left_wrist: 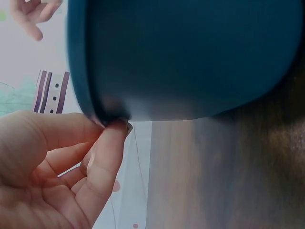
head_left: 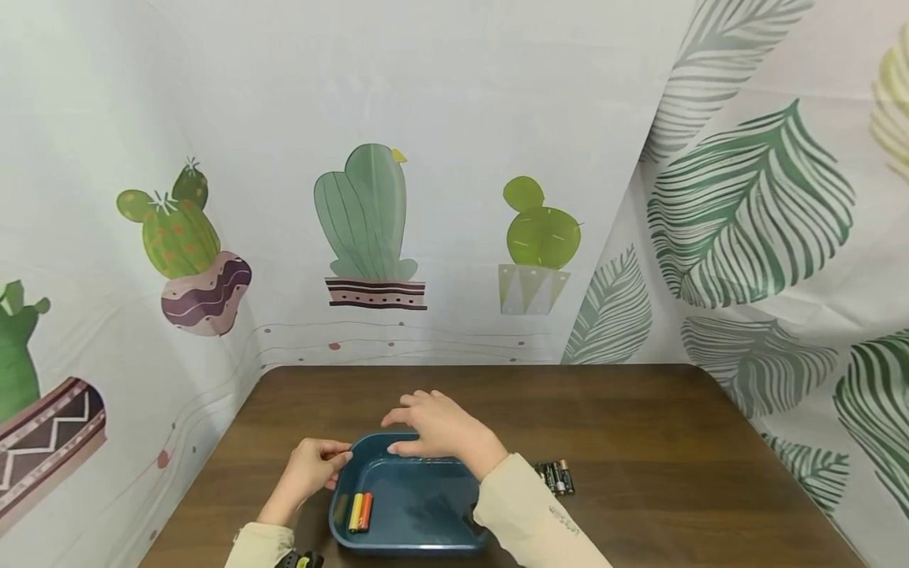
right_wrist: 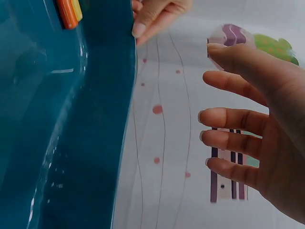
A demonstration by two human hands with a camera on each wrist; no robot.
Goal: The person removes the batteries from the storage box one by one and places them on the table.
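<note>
A blue rectangular tray (head_left: 412, 546) with rounded corners sits on the wooden table. My left hand (head_left: 310, 471) pinches its rim at the left side, thumb on top and fingers beneath, as the left wrist view shows the hand (left_wrist: 71, 167) at the edge. Over the tray's far edge is my right hand (head_left: 443, 426), fingers spread apart and holding nothing; the right wrist view shows this hand (right_wrist: 257, 124) beside the rim. Two batteries lie side by side in the tray's near left corner, a yellow battery (head_left: 356, 513) and an orange battery (head_left: 365, 511).
Several black batteries (head_left: 555, 477) stand or lie in a row on the table (head_left: 639, 442), right of the tray and partly behind my right sleeve (head_left: 536, 513). A cloth printed with cacti (head_left: 372, 229) hangs behind the table's far edge.
</note>
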